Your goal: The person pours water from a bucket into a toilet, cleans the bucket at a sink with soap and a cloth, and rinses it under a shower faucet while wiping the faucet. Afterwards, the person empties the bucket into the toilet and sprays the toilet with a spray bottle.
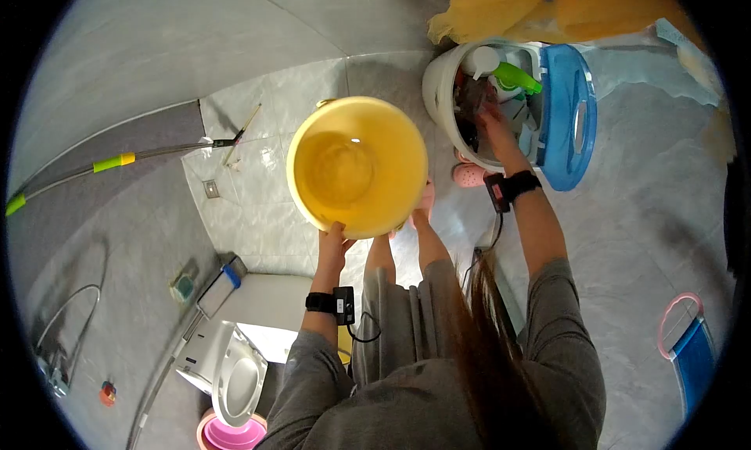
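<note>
Plainly, left fingers (336, 229) grip the bucket rim (291, 168) beside open floor (256, 176).

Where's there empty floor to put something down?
There's bare floor between the drain and the yellow bucket. It's crowded in the white bin: a green bottle, other things and the right hand are in there. A pink shoe is beside it.

The yellow bucket (391, 157) looked like smooth plastic, with a small glossy highlight inside. The blue lid (565, 118) was shiny plastic, the white bin (439, 90) smooth plastic. The floor tiles (262, 180) had a polished, marbled finish; the orange fabric (532, 12) appeared thin and gauzy, the grey shirt (383, 411) matt cloth.
</note>
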`<state>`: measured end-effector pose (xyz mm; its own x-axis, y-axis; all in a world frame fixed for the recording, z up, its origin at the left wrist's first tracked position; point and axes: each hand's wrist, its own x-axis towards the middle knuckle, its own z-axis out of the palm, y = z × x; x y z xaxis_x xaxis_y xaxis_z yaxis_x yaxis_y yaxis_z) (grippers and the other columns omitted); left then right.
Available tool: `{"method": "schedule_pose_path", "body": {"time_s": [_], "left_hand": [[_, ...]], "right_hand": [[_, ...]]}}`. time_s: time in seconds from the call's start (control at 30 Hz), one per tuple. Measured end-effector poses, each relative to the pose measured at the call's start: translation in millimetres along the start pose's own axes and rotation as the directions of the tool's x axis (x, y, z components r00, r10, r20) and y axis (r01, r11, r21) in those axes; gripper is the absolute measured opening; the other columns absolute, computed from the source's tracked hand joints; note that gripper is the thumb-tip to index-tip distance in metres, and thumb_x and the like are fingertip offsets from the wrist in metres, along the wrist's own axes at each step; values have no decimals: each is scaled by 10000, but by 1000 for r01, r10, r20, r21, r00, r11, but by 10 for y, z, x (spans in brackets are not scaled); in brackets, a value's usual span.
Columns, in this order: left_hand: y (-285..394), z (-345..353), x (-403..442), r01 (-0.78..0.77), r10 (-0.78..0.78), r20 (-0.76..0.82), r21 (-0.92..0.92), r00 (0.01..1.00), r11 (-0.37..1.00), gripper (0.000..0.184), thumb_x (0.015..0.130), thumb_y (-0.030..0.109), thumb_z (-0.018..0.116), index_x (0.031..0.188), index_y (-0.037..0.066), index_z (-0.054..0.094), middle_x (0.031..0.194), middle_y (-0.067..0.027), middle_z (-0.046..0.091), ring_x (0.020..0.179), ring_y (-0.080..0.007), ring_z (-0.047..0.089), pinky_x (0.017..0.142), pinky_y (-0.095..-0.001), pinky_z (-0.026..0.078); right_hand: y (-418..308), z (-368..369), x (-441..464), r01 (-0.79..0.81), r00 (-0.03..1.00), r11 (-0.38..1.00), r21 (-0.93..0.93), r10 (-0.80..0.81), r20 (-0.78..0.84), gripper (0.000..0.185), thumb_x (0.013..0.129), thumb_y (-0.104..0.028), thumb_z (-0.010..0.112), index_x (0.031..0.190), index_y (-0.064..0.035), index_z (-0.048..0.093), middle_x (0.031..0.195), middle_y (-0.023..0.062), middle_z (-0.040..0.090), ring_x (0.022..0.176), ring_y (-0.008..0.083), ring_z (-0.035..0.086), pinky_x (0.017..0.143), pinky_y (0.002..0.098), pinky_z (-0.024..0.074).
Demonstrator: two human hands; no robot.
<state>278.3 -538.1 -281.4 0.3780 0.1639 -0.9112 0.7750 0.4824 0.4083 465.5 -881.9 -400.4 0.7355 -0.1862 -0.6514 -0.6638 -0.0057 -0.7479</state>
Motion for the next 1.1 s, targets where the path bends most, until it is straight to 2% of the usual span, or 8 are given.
{"method": "schedule_pose_path", "body": {"time_s": [0.1,0.2,0.27,0.3,0.37,0.47,0.67,1.1], "left_hand": [[-38,-37,40,3,-2,-13,37,1000,999,391,749,110,410,1125,53,322,1028,-110,470,898,-216,535,670,-329,504],[-72,-39,82,-7,9,-26,67,1000,998,375,764,125,406,1124,53,331,1018,-104,483,897,-207,538,693,-322,499],[-97,-56,175,-8,12,-40,93,999,996,362,776,139,404,1122,53,345,1011,-101,495,889,-200,545,714,-315,496],[-132,-75,222,-18,20,-26,85,999,996,363,777,136,400,1126,55,341,1013,-100,493,891,-198,543,711,-314,497],[-174,-82,233,-14,15,-9,72,1000,997,365,778,132,396,1130,56,337,1015,-99,490,892,-196,542,709,-313,497],[-136,-33,228,-18,18,-8,42,1000,999,372,779,128,397,1137,55,328,1021,-99,485,889,-198,542,717,-318,494],[-16,38,86,-37,38,-3,59,999,998,365,791,137,394,1138,49,323,1024,-104,483,884,-208,544,724,-322,493],[343,-35,-575,-16,15,11,51,1000,999,441,729,93,395,1157,88,288,1037,-107,464,905,-225,525,673,-350,502]], "right_hand": [[-163,215,66,-98,994,978,182,86,70,439,797,-276,460,1175,-63,394,1159,105,440,1009,272,444,830,351,356],[52,239,620,347,934,684,-642,-315,169,301,795,-189,463,1069,-64,477,1065,83,481,989,194,428,818,318,369],[286,167,943,269,961,649,-711,-225,159,321,806,-213,441,1073,-39,469,1084,106,476,999,213,426,849,320,345],[242,198,872,265,963,650,-712,-215,163,321,806,-213,441,1073,-39,469,1084,106,476,999,213,426,849,320,345],[-29,213,592,-117,993,966,230,108,52,374,798,-186,455,1136,-26,429,1135,109,452,1035,214,415,888,295,314],[109,74,505,403,887,718,-567,-458,50,410,793,-146,468,1179,-28,392,1166,89,428,1057,185,406,913,267,289],[-57,-104,149,230,963,970,83,-239,122,415,805,-142,482,1195,-43,382,1102,37,466,976,159,447,857,253,331],[-718,111,-1591,164,986,937,-309,-160,40,374,730,-182,578,1041,-19,451,893,85,519,677,148,501,601,262,411]]}}
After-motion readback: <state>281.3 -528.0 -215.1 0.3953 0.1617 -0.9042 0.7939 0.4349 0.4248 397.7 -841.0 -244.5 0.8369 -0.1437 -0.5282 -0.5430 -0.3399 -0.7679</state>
